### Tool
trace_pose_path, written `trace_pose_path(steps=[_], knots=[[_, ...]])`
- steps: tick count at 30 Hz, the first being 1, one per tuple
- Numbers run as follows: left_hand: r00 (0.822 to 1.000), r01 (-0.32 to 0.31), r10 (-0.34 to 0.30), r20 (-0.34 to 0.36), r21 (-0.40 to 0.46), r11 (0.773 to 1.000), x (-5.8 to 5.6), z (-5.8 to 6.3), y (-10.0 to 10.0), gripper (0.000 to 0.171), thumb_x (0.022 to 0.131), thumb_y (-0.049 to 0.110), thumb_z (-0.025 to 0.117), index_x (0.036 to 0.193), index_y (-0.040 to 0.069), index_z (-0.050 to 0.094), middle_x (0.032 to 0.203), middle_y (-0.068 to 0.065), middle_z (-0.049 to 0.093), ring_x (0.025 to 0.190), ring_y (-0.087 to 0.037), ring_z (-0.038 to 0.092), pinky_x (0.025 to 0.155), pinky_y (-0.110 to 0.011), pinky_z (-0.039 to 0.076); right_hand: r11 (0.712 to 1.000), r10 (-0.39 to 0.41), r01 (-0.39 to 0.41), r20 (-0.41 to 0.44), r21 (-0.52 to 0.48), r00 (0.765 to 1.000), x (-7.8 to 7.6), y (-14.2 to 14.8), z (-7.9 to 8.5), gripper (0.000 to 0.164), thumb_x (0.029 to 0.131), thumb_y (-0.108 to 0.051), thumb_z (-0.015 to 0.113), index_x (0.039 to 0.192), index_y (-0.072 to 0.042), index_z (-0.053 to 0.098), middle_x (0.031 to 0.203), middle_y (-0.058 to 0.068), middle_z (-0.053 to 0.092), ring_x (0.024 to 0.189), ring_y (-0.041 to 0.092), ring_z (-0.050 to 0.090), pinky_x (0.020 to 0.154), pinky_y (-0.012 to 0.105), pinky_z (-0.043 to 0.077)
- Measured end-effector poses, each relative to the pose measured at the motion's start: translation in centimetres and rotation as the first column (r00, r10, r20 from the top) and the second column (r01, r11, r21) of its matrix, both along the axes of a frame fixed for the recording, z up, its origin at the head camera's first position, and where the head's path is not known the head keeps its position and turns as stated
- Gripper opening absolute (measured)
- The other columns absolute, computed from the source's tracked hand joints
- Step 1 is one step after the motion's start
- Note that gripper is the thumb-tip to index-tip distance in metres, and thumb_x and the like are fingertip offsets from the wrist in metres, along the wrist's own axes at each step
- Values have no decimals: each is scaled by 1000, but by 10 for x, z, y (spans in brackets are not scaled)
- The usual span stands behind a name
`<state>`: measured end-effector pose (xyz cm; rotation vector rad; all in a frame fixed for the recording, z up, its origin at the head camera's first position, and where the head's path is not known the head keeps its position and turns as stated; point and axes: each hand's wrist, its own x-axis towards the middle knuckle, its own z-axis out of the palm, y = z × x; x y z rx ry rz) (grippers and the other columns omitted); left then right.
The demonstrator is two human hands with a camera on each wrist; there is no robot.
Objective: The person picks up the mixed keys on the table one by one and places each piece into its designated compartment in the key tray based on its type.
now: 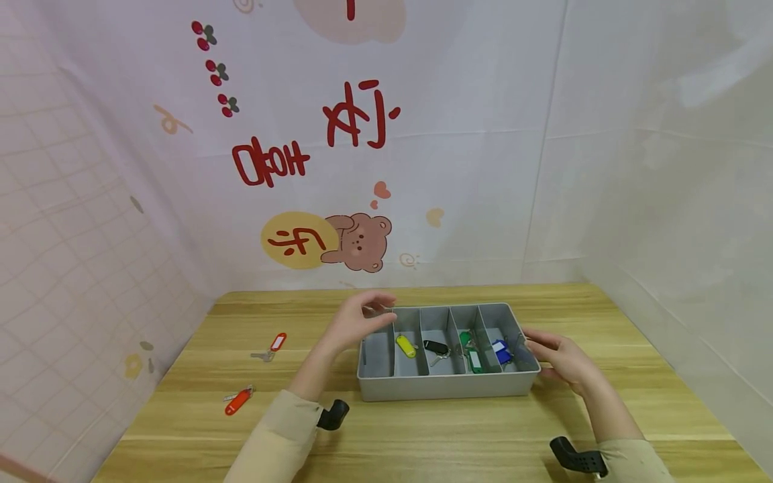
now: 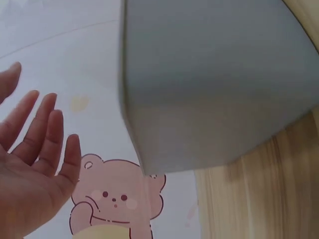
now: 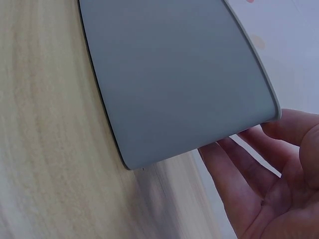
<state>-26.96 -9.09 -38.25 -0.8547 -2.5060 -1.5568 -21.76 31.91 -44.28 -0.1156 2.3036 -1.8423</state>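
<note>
A grey divided box (image 1: 447, 387) stands on the wooden table. Its compartments hold a yellow key tag (image 1: 405, 346), a black key tag (image 1: 436, 347) with a key, green key tags (image 1: 475, 362) and blue key tags (image 1: 502, 351). Above the leftmost compartment hovers my left hand (image 1: 357, 323); in the left wrist view its fingers are spread, with nothing between them. At the box's right end, my right hand (image 1: 561, 359) touches the end wall. The right wrist view shows those fingers (image 3: 234, 174) lying against the box, their tips partly hidden behind it.
Left of the box, two red-tagged keys lie on the table: one red key tag (image 1: 278, 342) farther back, another red key tag (image 1: 239, 401) nearer. A white printed curtain (image 1: 471, 201) closes off the back and sides of the table.
</note>
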Motion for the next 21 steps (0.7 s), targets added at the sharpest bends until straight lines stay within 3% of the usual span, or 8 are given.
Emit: trace_pose_path(steps=[5,11,15,21], knots=[[997,-2,-3,-82,-60,998,3,-2,-9,37,89,18,76,123,8,66,114,-7,69,104,-27,59,91,-49,48,1000,2,-2,-1,-3,1000,0,1,0,57,104,-16,53,148,12,31,133,25,56,98,13,66,76,34,57],[983,20,-41,-177,-117,993,3,-7,-17,48,87,17,78,130,2,61,122,-11,66,111,-34,58,97,-57,45,1000,2,-2,1,-5,1000,-1,1,0,57,104,-16,54,148,12,31,131,22,58,97,12,66,75,34,57],[980,25,-51,-194,-136,990,3,-10,-25,53,87,18,79,132,1,59,126,-10,63,115,-34,57,100,-54,43,1000,5,-5,-1,-8,1000,-1,2,0,57,103,-16,54,148,12,31,131,22,59,97,12,66,74,33,57],[981,1,-33,-190,-166,986,5,-13,-41,55,86,21,79,135,9,59,132,-7,60,121,-28,53,102,-52,41,1000,7,-7,-2,-7,1000,-1,1,0,57,104,-16,54,148,12,30,133,25,56,98,13,66,76,34,57]])
